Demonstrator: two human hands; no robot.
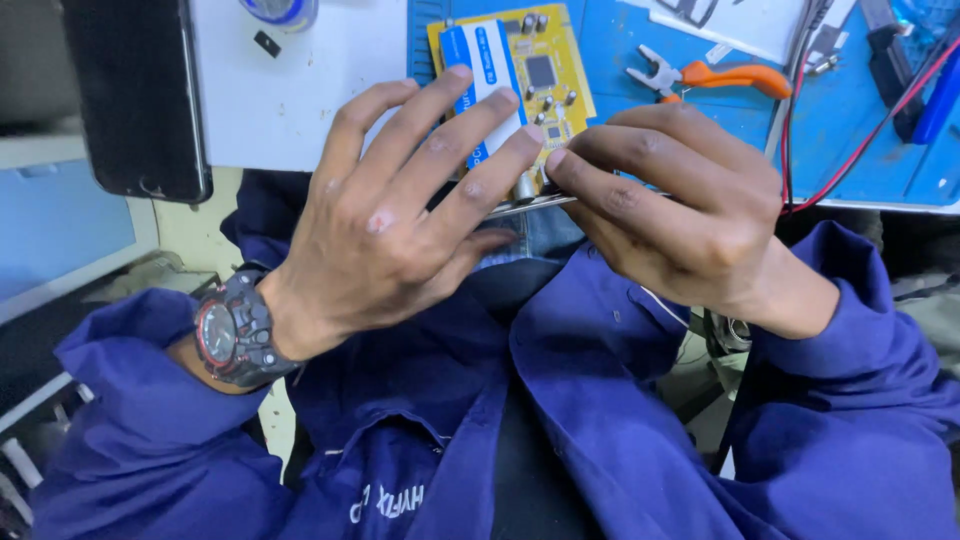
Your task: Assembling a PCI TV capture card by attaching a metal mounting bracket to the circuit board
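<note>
Both hands are meeting over the lap, the left hand (400,215) and the right hand (680,215) pinching with narrow fingers a thin metal strip (530,204), while the yellow circuit board (545,75) is lying untouched on the blue worktop (850,130), so the work seems only beginning.
</note>
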